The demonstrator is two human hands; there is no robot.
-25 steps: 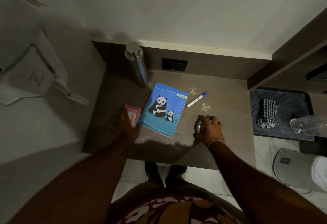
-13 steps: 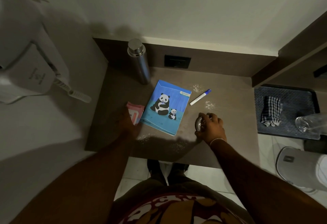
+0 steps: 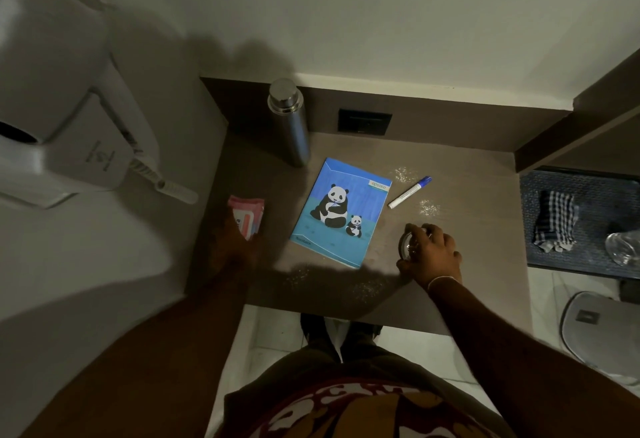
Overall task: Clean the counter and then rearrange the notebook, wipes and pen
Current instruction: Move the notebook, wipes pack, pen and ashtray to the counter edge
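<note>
Your left hand (image 3: 235, 243) has drawn the pink packet of wipes (image 3: 247, 214) away from the blue panda-cover notebook (image 3: 341, 210); earlier the two touched, and now bare brown counter (image 3: 277, 195) shows between them, the packet nearer the counter's left edge.

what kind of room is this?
Probably a hotel or guest room nook: a wall-mounted hair dryer on the left, a small built-in counter with a wall socket, and a tray holding a glass on the right.
</note>
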